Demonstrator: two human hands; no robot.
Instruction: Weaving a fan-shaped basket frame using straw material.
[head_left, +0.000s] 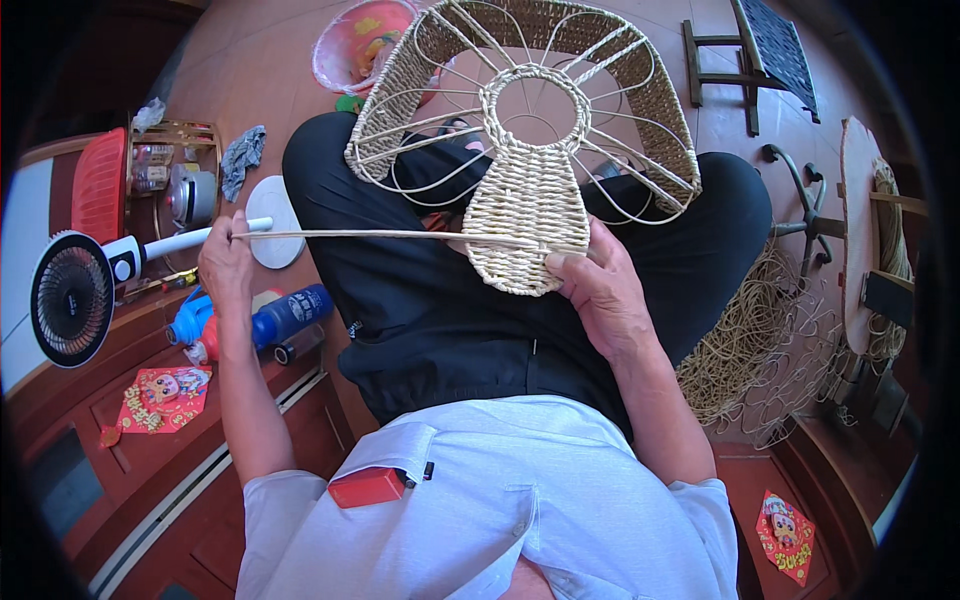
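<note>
A woven straw-coloured piece of basketwork (528, 210) rests over my lap, its rounded woven panel toward me. Beyond the panel is a small woven ring (492, 108) with wire loops and cord spokes fanning out to a curved woven wall (400, 92). My right hand (603, 283) grips the right edge of the panel near its lower end, thumb on top and fingers partly hidden beneath. Out to the left, my left hand (226, 262) is closed on a cord strand (350, 234), which runs straight and taut across to the panel.
At left stand a white-armed fan (72, 297), a blue bottle (293, 314) and a wooden rack of jars (170, 175). A pink basin (350, 45) sits on the floor ahead. To the right lie a heap of loose cord (745, 340), a wheeled chair base (808, 222) and a folding stool (750, 60).
</note>
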